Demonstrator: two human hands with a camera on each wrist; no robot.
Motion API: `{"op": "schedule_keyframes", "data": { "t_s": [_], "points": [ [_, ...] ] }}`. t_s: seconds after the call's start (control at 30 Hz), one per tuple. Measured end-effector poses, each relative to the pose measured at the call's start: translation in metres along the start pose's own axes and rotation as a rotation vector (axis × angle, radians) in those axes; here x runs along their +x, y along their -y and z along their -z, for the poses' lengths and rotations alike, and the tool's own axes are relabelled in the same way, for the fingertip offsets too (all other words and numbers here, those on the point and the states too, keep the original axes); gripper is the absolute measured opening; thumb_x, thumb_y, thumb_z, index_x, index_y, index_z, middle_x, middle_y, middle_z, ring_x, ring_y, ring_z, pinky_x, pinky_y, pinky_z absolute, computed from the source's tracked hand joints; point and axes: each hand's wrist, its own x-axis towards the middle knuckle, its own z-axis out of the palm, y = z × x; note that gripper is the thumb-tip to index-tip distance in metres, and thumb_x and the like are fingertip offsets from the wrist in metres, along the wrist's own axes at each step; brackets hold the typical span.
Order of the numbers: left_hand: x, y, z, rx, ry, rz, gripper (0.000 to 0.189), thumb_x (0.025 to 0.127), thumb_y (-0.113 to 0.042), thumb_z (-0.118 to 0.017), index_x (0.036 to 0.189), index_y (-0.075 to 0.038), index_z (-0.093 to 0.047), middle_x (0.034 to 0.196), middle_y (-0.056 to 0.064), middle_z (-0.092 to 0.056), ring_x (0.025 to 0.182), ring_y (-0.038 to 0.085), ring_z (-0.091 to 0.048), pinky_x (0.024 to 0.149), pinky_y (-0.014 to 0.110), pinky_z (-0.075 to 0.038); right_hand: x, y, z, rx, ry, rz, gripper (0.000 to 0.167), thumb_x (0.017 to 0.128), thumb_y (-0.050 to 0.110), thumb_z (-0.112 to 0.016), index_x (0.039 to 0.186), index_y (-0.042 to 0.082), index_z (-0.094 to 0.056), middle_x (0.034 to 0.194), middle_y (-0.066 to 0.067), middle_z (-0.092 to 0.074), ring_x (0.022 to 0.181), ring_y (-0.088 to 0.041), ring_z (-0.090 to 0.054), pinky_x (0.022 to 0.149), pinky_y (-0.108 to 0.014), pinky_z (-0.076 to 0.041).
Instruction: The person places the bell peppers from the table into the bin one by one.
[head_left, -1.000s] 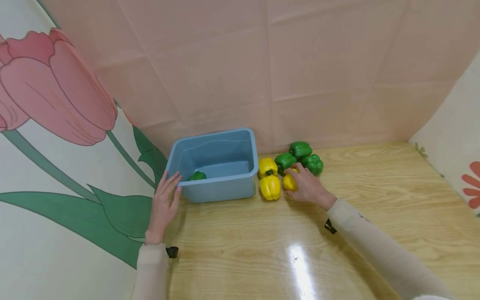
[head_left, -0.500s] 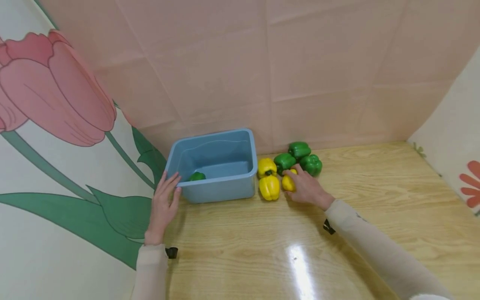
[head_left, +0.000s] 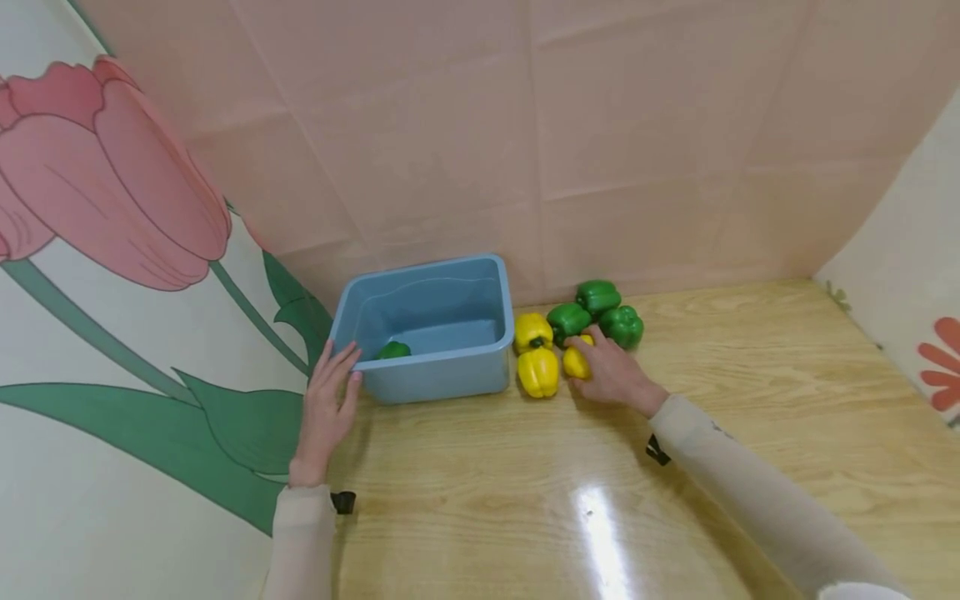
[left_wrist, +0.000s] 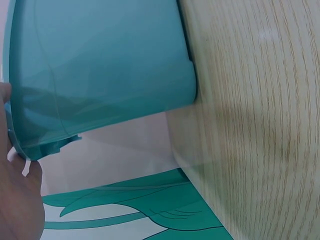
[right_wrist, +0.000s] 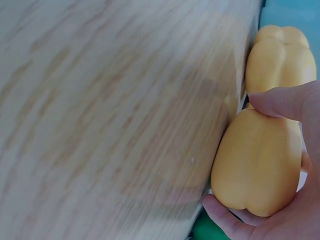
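Observation:
My right hand (head_left: pixel 615 371) holds a yellow bell pepper (head_left: pixel 576 363) on the table. In the right wrist view, thumb and fingers lie around this pepper (right_wrist: pixel 257 165), with the thumb at one end. Two more yellow bell peppers, a rear one (head_left: pixel 533 332) and a front one (head_left: pixel 538 372), lie between it and a blue plastic bin (head_left: pixel 435 379). My left hand (head_left: pixel 326 408) rests on the bin's near left corner, its fingers extended over the rim. That bin (left_wrist: pixel 105 65) fills much of the left wrist view. Inside it lies a green bell pepper (head_left: pixel 393 350), partly hidden by the front wall.
Behind the right hand lie three green bell peppers, one at the left (head_left: pixel 568 322), one at the back (head_left: pixel 597 297) and one at the right (head_left: pixel 622 327). A pink-covered wall (head_left: pixel 637 167) rises behind the wooden table (head_left: pixel 480 500); a tulip-painted wall (head_left: pixel 135 333) borders the left.

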Motion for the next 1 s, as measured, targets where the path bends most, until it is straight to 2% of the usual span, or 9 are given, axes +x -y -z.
{"op": "schedule_keyframes", "data": {
  "t_s": [0.2,0.57,1.0],
  "points": [
    [-0.0002,-0.0004,0.0003,0.008,0.005,-0.003,0.040,0.109,-0.010,-0.061,0.149,-0.008,-0.064,0.157,0.011,-0.059,0.160,0.041,-0.033,0.132,0.058,-0.027,0.0005,-0.0015,0.0026,0.048,0.003,-0.018,0.073,0.083,0.026,-0.086,0.147,0.005,-0.058,0.138,-0.030,-0.049,0.094,-0.032,-0.061,0.071,-0.047,-0.060],
    [0.0011,-0.0012,-0.0018,-0.005,-0.046,-0.044,0.038,0.104,-0.002,-0.065,0.143,-0.002,-0.067,0.151,0.017,-0.063,0.154,0.052,-0.038,0.129,0.064,-0.030,0.0002,0.0005,0.0055,0.067,0.002,-0.009,0.074,0.081,0.023,-0.088,0.146,0.003,-0.059,0.137,-0.030,-0.050,0.093,-0.032,-0.062,0.069,-0.047,-0.061],
    [0.0014,-0.0029,-0.0002,-0.007,-0.038,-0.028,0.038,0.105,-0.004,-0.064,0.143,-0.002,-0.067,0.152,0.017,-0.062,0.155,0.050,-0.038,0.130,0.063,-0.029,-0.0003,0.0018,0.0104,0.079,-0.001,-0.017,0.073,0.081,0.021,-0.089,0.146,0.004,-0.059,0.137,-0.029,-0.050,0.095,-0.032,-0.062,0.073,-0.050,-0.062]
  ]
}}
